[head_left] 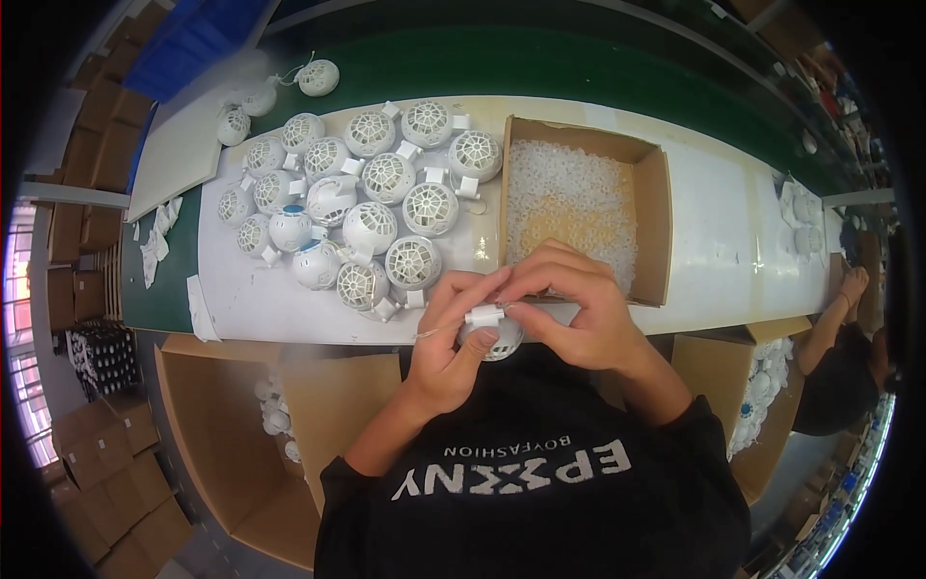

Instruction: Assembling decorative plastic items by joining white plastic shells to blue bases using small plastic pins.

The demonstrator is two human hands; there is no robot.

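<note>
My left hand [446, 352] is closed around a white openwork plastic ball [506, 344] in front of my chest, its thumb pressed on the side. On top of the ball sits a small white block [484, 317], and a thin pale cord [424, 335] trails out left past my fingers. My right hand [584, 314] pinches at the block's right end, fingertips close to the left ones; whatever tiny piece is in the pinch is hidden. Just beyond my hands stands an open cardboard box [651, 217] holding many tiny clear plastic pieces.
Several white lattice balls [369, 229] with square blocks crowd the white tabletop [719, 222] at left. Below the table edge stand two large cartons, left [207, 434] and right [699, 372], with white balls inside. Another person's hand [853, 284] shows at far right.
</note>
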